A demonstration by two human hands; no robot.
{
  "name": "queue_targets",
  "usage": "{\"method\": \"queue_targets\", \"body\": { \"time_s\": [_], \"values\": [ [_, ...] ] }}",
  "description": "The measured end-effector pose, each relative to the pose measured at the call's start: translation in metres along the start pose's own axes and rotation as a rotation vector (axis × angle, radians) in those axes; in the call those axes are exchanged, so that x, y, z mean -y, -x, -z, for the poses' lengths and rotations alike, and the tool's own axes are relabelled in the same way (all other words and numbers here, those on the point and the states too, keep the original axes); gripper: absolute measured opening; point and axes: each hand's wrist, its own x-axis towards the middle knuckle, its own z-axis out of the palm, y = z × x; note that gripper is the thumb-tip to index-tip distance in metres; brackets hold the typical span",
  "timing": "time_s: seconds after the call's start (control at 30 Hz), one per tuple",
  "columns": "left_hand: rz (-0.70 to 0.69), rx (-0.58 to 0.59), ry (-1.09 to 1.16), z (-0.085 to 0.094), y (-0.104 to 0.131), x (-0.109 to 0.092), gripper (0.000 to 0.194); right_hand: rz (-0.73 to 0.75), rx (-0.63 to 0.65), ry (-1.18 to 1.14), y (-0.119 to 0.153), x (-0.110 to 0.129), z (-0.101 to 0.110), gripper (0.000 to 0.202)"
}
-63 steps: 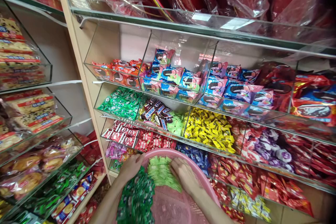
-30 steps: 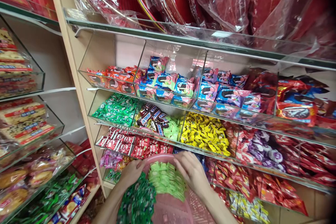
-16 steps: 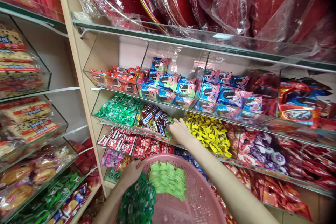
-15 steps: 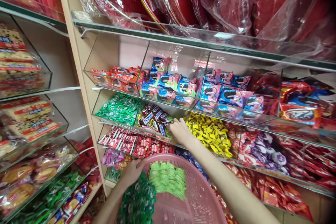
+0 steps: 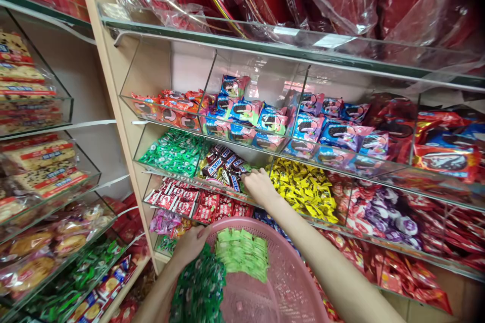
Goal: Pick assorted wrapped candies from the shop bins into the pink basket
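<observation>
A pink mesh basket [image 5: 293,257] is tilted at the bottom centre, with light green packets [image 5: 241,252] and dark green wrapped candies [image 5: 199,287] inside. My left hand [image 5: 194,242] is closed on its upper left rim. My right hand [image 5: 259,185] reaches into a clear shelf bin, its fingers curled down at the right side of the Snickers bars [image 5: 223,166]. Some green packets lie by those fingertips; whatever is between them is too small to make out. Yellow wrapped candies [image 5: 303,189] fill the bin just right of that hand.
Glass shelf edges [image 5: 265,50] run above and below my right hand. Blue and pink cookie packs [image 5: 242,113] sit one shelf up. Green candies [image 5: 172,151] are left of the Snickers, red packets [image 5: 206,208] below. A wooden upright [image 5: 109,91] stands left, beside shelves of baked goods.
The view has shifted slightly. My right hand stays in the same bin with its fingers slightly moved, and my left hand still holds the basket.
</observation>
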Motion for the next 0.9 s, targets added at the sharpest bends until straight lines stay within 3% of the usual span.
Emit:
{"method": "queue_targets", "body": {
  "time_s": [0.2, 0.4, 0.53, 0.6, 0.7, 0.8, 0.9],
  "values": [
    [-0.002, -0.009, -0.017, -0.002, 0.001, 0.001, 0.051, 0.000, -0.050, 0.004, 0.001, 0.000, 0.001, 0.015],
    [-0.005, 0.001, -0.021, -0.001, 0.002, -0.001, 0.050, -0.046, -0.306, -0.151, 0.024, 0.000, 0.031, 0.019],
    [0.003, 0.012, -0.027, 0.001, 0.004, -0.004, 0.050, -0.003, -0.477, -0.435, 0.060, 0.022, 0.042, 0.024],
    [0.006, 0.006, -0.028, 0.001, 0.004, -0.004, 0.050, 0.089, -0.458, -0.521, 0.077, 0.038, 0.031, 0.026],
    [0.002, 0.007, -0.023, 0.000, 0.004, -0.003, 0.049, 0.182, -0.325, -0.540, 0.094, 0.055, -0.008, 0.024],
    [0.002, 0.002, -0.043, -0.001, 0.003, -0.003, 0.049, 0.141, -0.202, -0.484, 0.102, 0.059, -0.055, 0.016],
    [0.002, 0.000, -0.057, 0.000, 0.004, -0.004, 0.049, 0.082, -0.115, -0.404, 0.103, 0.056, -0.084, 0.008]
  ]
}}
